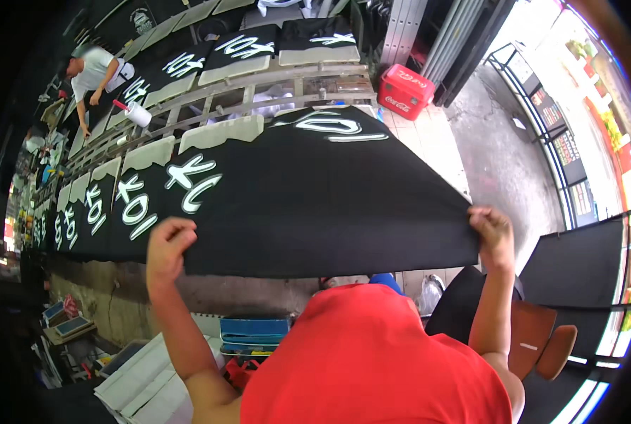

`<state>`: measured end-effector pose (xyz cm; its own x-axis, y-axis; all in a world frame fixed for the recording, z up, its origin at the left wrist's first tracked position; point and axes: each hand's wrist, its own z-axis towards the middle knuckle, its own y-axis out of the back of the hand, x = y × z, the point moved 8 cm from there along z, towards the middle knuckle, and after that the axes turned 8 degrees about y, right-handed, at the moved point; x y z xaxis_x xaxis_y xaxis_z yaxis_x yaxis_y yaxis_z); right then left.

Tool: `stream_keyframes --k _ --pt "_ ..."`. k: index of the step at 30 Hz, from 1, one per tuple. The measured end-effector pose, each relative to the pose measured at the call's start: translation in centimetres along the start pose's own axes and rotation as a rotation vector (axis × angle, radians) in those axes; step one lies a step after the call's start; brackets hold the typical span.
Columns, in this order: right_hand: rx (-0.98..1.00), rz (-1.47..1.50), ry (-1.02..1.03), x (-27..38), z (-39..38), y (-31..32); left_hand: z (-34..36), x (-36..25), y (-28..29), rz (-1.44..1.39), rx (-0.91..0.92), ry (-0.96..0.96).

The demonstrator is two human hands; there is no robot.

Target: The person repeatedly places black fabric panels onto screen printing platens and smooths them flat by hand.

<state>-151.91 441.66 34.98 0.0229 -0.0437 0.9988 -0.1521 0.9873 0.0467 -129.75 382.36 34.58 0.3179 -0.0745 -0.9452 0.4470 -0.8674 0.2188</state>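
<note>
A wide black cloth panel (329,198) with a white print at its far end is stretched between my two hands over the near side of the long table. My left hand (169,249) pinches its near left part, fingers closed. At the near right corner, my right hand (494,233) grips the cloth between thumb and fingers. The far part of the panel lies on the table. To the left, several black cloth pieces with white prints, such as one printed piece (133,201), lie side by side over pale boards (220,133).
Across the wooden rack, a co-worker (96,76) bends over the far row of printed pieces. A white tub (138,114) stands on the rack. A red cooler box (406,92) sits beyond the table's right end. Blue boxes (255,332) and a brown chair (531,339) are close by me.
</note>
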Motion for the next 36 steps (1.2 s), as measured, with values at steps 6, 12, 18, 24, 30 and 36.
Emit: stream_keyframes --k 6,12,18,24,30,36 --pt "0.081 0.0 -0.291 -8.8 -7.6 1.2 -5.6 12.3 -2.0 -0.219 0.196 0.339" --pt "0.204 -0.123 -0.534 -12.6 -11.5 2.0 -9.9 19.5 -3.2 -0.124 0.277 0.62" --pt "0.531 -0.341 -0.655 -20.5 -12.4 0.8 -11.1 27.4 -5.7 0.202 0.406 0.846" --pt "0.496 -0.776 -0.398 -30.2 -11.2 6.4 -7.1 30.4 -10.6 0.885 0.372 0.512" --pt "0.28 -0.657 -0.772 -38.6 -17.1 20.2 -2.0 29.3 -27.2 0.928 0.642 0.388" --pt "0.018 -0.408 -1.203 -43.5 -26.8 29.3 1.9 23.2 -50.1 0.876 0.955 0.203"
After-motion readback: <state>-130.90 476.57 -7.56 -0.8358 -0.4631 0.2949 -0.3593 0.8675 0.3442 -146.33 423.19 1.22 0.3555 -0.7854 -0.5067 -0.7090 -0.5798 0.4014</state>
